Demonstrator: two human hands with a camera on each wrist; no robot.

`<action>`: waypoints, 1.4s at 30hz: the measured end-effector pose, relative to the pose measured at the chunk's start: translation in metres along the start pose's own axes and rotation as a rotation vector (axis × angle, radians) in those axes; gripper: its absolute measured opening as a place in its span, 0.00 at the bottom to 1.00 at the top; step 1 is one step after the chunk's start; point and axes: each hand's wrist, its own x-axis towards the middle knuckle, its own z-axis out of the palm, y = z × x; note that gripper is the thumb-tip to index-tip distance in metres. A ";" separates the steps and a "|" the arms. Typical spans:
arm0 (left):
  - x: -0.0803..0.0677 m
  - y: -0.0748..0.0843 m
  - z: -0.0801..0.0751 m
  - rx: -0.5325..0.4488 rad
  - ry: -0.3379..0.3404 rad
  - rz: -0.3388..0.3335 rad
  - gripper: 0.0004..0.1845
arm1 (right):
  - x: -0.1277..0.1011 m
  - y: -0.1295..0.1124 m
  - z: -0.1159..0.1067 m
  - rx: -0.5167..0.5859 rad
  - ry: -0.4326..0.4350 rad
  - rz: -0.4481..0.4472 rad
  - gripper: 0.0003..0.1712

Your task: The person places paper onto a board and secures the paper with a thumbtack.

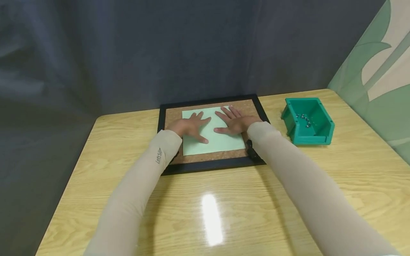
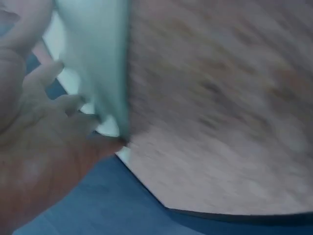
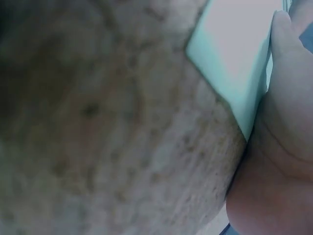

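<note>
Both hands (image 1: 213, 126) press flat on paper (image 1: 213, 140); wrist views blur.

Glossy wooden table (image 1: 224, 199), dark grey curtain (image 1: 160, 46) behind, green-patterned wall (image 1: 378, 71) right.

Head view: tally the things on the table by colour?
Green: 2, the paper sheet and the bin.
Black-framed brown: 1, the cork board.
Silvery: small metal pieces in the bin, too small to count.
Total: 3, plus those pieces.
</note>
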 end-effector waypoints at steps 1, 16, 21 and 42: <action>-0.001 -0.004 0.001 -0.001 0.000 -0.003 0.58 | 0.000 0.000 0.000 -0.002 -0.001 -0.002 0.57; -0.021 -0.042 0.007 -0.073 0.052 -0.068 0.64 | -0.007 -0.004 -0.004 0.032 -0.001 0.000 0.56; -0.037 -0.027 0.022 -0.011 0.173 -0.110 0.53 | 0.002 -0.003 -0.001 0.032 -0.002 -0.005 0.57; -0.095 0.061 0.083 0.038 0.330 0.067 0.17 | 0.001 -0.004 -0.008 0.009 -0.003 -0.049 0.58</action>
